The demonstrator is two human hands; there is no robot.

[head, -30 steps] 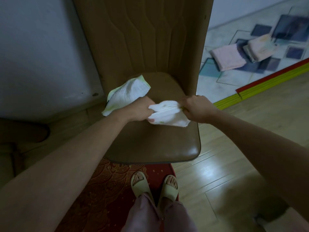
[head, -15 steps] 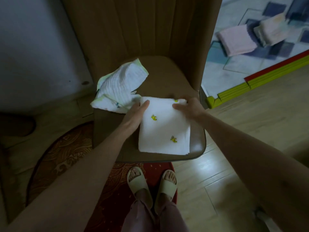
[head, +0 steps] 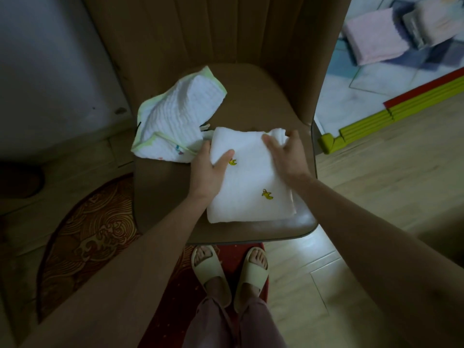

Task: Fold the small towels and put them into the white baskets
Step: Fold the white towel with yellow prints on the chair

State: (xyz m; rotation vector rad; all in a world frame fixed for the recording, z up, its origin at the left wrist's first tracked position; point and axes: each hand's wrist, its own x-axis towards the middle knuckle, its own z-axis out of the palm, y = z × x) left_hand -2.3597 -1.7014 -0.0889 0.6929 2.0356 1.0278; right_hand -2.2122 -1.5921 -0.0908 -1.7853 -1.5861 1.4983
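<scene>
A white towel with small yellow banana prints (head: 251, 182) lies spread on the seat of a brown chair (head: 253, 96). My left hand (head: 209, 169) grips its left edge, thumb on top. My right hand (head: 286, 154) pinches the towel's far right corner, which is lifted and curling over. A second white towel with green trim (head: 175, 124) lies crumpled on the seat's left side, touching the first. No white basket is in view.
Folded pink towels (head: 376, 36) and another folded pile (head: 431, 23) lie on a patterned play mat at the upper right, behind a red and green foam edge (head: 391, 114). A red rug (head: 95, 237) and my sandalled feet (head: 228, 272) are below the chair.
The bunched towel was spread flat on the seat. Now my right hand lifts its far right corner and my left hand grips the left edge.
</scene>
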